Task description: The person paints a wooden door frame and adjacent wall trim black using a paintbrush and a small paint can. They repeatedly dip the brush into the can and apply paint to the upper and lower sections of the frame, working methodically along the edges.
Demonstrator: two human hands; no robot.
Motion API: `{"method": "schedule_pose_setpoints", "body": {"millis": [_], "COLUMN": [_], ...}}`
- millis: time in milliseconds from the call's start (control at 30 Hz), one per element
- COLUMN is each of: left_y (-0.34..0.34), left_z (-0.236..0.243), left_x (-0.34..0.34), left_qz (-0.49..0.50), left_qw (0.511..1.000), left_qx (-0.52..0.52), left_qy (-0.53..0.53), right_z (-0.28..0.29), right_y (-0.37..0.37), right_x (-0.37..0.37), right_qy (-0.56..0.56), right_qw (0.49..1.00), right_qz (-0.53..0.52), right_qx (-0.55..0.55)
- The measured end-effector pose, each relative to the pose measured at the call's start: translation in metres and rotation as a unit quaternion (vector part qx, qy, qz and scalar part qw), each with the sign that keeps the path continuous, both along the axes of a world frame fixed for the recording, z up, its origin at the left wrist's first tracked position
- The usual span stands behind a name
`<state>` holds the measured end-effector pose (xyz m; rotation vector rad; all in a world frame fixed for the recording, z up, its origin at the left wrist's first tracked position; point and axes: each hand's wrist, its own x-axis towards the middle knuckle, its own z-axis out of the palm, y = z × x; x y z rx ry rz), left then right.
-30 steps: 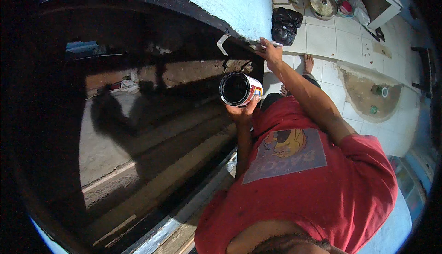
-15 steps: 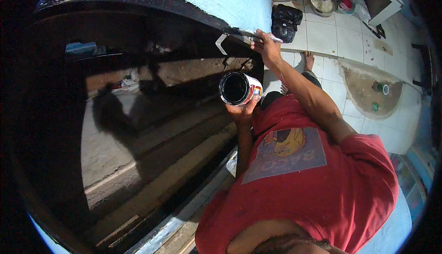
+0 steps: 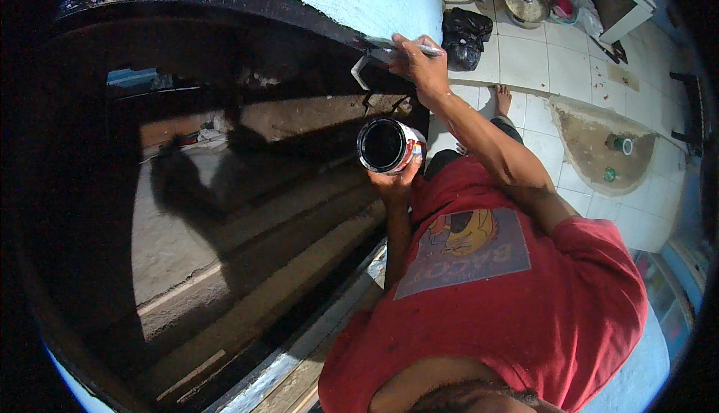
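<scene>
My left hand point(image 3: 397, 183) is wrapped round a paint can point(image 3: 413, 146) with a printed label. Dark paint shows inside its open top, and black smears line the rim. Above it, my right hand point(image 3: 423, 67) grips a paintbrush point(image 3: 430, 50) by its pale handle. The brush end lies against the black-painted edge point(image 3: 329, 27) under the light blue wall point(image 3: 374, 1); my fingers partly hide it. A bent metal bracket point(image 3: 360, 74) sticks out just left of my right hand.
A black plastic bag point(image 3: 466, 38) sits on the white tiled floor point(image 3: 524, 61). Farther right are a metal pot point(image 3: 526, 2), a knife point(image 3: 605, 47) and a bare concrete patch point(image 3: 599, 147) holding a green cup point(image 3: 622, 144). A dark opening lies at left.
My right hand has moved left along the black edge with the paintbrush, which now lies farther from the black bag. The paint can in my left hand has stayed almost still.
</scene>
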<state>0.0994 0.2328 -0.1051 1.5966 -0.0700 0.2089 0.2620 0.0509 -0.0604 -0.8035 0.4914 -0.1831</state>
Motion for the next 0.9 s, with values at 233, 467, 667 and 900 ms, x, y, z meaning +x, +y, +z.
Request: {"method": "schedule_pose_setpoints", "body": {"millis": [233,467,667,900], "left_y": [0.016,-0.003,-0.002,-0.004], "left_z": [-0.01,0.003,0.006,0.001], "left_x": [0.008,0.003,0.003,-0.002], "left_qz": [-0.075,-0.031,-0.034,-0.014], "left_qw": [0.99,0.999,0.999,1.0], "left_qx": [0.088,-0.009,0.005,-0.01], "left_qy": [-0.075,-0.037,-0.024,-0.021], "right_z": [0.092,-0.016,-0.107,-0.026], "right_y": [-0.004,-0.005,-0.007,-0.012], "right_x": [-0.011,-0.01,-0.018,-0.011], "right_qy": [-0.173,-0.014,0.118,-0.016], "right_qw": [0.983,0.993,0.992,0.998], "right_qz": [0.015,-0.007,-0.014,0.005], "right_qx": [0.05,0.115,0.037,0.059]}}
